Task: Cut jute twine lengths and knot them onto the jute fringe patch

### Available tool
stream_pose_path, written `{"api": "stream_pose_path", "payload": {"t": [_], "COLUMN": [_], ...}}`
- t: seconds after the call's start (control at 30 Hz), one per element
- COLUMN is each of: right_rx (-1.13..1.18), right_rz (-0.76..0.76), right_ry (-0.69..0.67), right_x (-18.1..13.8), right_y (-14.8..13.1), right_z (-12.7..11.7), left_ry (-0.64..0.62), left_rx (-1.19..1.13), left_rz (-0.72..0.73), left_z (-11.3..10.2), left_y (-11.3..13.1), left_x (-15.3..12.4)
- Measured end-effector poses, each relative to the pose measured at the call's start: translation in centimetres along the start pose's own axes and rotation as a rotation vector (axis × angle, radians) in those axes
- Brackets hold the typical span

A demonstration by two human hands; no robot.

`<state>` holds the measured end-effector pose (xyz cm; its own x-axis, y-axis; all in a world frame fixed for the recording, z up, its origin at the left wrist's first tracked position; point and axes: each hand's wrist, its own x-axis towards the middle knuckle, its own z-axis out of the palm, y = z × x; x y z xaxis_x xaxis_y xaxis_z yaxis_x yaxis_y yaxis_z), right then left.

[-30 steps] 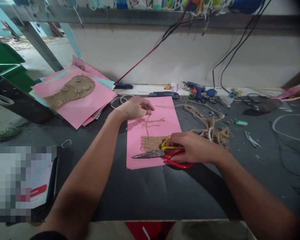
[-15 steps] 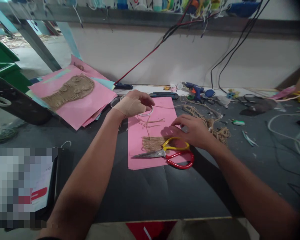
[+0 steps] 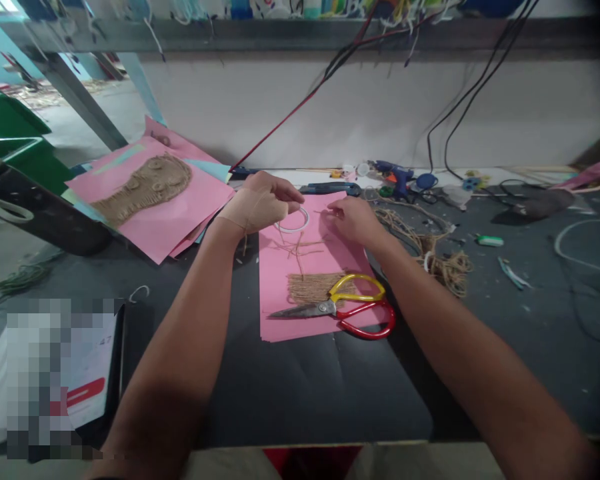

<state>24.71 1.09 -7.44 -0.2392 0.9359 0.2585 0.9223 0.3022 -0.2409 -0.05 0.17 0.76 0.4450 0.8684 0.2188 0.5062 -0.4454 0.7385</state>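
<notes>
My left hand (image 3: 260, 203) is over the top left of a pink paper sheet (image 3: 280, 327), fingers curled and closed; what they hold is hidden. A white ring (image 3: 307, 219) shows just under its fingertips; I cannot tell whether they touch it. A strand of twine hangs below that wrist. My right hand (image 3: 355, 217) is pinched on a thin twine end over the sheet's upper right. Between the hands lie loose twine pieces (image 3: 300, 250). Nearer me are a patch of parallel twine rows (image 3: 313, 287) and scissors (image 3: 325, 308) with yellow and red handles, partly over it.
A twine tangle (image 3: 447, 270) lies right of the sheet. Behind are a utility knife (image 3: 333, 188) and a blue glue gun (image 3: 397, 177). At left are pink sheets with a twine-covered shape (image 3: 155, 180), a black bottle (image 3: 45, 207) and a tablet-like device (image 3: 87, 373).
My right hand has moved left and away from me, from beside the twine patch to the sheet's upper right, and now pinches a twine end. My left hand has shifted slightly.
</notes>
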Motion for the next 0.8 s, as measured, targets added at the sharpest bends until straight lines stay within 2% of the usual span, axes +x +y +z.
{"api": "stream_pose_path", "payload": {"t": [0.33,0.6,0.8], "right_rx": [0.067,0.396,0.656], "right_rz": [0.067,0.094,0.058], "right_ry": [0.066,0.228,0.224], "right_x": [-0.4,-0.2,-0.8], "right_y": [-0.2,-0.6,-2.5], "right_z": [0.3,-2.0,-4.0], "left_ry": [0.045,0.145,0.212], "left_rx": [-0.057,-0.050,-0.130], "left_rz": [-0.036,0.009,0.012], "left_z": [0.2,-0.2,0.1], "left_y": [0.1,0.8,0.6], "left_x": [0.2,-0.1,0.3]}}
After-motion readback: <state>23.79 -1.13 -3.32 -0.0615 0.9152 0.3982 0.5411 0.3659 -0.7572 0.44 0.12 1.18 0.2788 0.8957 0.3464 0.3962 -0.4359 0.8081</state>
